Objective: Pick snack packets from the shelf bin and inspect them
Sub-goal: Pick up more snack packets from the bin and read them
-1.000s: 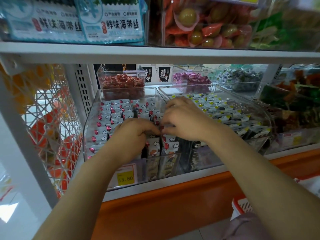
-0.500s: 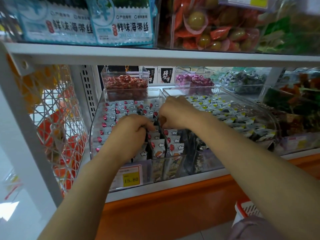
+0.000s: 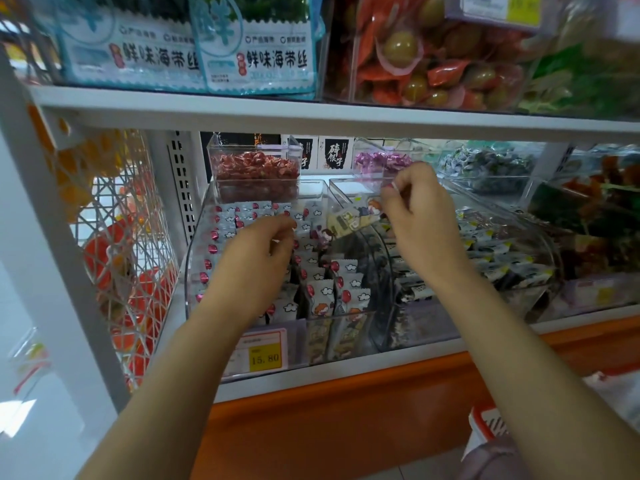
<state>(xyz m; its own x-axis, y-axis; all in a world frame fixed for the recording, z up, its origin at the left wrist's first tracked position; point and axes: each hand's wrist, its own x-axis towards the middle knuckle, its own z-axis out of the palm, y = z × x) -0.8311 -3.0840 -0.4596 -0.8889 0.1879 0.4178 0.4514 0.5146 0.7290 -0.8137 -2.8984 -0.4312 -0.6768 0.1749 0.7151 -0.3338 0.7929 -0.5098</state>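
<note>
A clear plastic shelf bin [image 3: 194, 258] holds several small grey snack packets [image 3: 322, 291] printed with clouds and red balloons. My right hand [image 3: 420, 220] is raised above the bin and pinches one snack packet [image 3: 349, 218] by its edge; the packet hangs tilted over the divider between two bins. My left hand [image 3: 258, 258] hovers over the packets in the bin with its fingers curled. Whether it holds a packet is hidden by the fingers.
A second clear bin [image 3: 540, 244] of dark packets sits to the right. Smaller bins of red [image 3: 254, 169] and purple candies [image 3: 377, 161] stand behind. The upper shelf [image 3: 311, 114] overhangs closely. A wire rack [image 3: 114, 237] is at the left, a price tag [image 3: 263, 355] in front.
My right hand has lifted out of the bin with one packet, rising up and to the right. My left hand has stayed over the packets, shifting slightly back.
</note>
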